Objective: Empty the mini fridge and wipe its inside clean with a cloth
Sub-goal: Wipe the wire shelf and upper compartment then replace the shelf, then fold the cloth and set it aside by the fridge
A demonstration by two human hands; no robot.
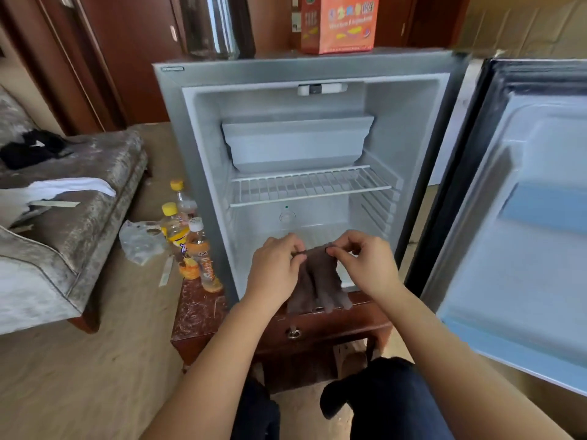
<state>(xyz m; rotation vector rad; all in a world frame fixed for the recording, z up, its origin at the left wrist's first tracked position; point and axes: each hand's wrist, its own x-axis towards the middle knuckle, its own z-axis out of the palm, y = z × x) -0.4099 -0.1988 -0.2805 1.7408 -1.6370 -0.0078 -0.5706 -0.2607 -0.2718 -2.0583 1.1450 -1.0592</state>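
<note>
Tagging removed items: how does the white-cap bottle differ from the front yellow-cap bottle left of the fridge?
Cap: the white-cap bottle has a white cap, the front yellow-cap bottle a yellow one.
Label: the white-cap bottle's is orange; the front yellow-cap bottle's is yellow with purple print.
Position: the white-cap bottle stands nearer the camera and closer to the mini fridge.
Both are clear plastic, upright and capped.

surface: wooden stand (197, 312) | on it: mini fridge (317, 217); drink bottles (203, 262) just left of fridge
</note>
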